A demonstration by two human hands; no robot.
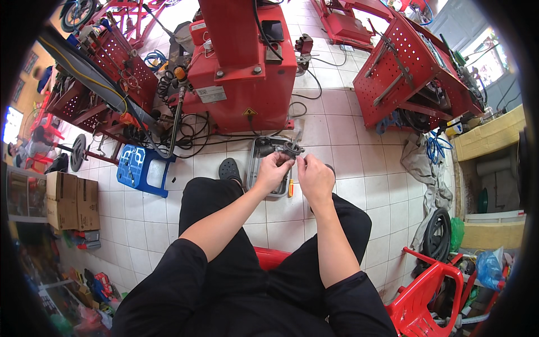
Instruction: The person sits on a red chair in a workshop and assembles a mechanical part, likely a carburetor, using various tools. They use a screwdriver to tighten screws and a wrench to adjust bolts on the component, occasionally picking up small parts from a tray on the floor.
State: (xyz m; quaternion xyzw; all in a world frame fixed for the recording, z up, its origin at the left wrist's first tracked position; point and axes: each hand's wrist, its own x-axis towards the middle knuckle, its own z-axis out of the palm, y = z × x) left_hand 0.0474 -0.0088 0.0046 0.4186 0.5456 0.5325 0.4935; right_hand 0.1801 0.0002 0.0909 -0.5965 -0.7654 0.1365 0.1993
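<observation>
Between my knees, a grey plastic tray (251, 168) lies on the tiled floor with dark metal parts in it. Over its far right corner, my left hand (272, 173) is closed, its fingertips pinching a small dark metal part with a round, ring-like end (292, 147). My right hand (316, 178) is closed just to the right of that part, thumb and forefinger pressed together. Whatever those fingertips pinch is too small to make out. Beside the tray's right side lies a small orange-and-yellow stick-shaped object (291, 188).
A large red machine (247, 101) stands ahead, with black cables and hoses around its base. A blue plastic stool (143, 168) is on the left, near cardboard boxes (73, 201). Red perforated tool carts (393, 73) flank the machine. A red chair (429, 297) stands at the lower right.
</observation>
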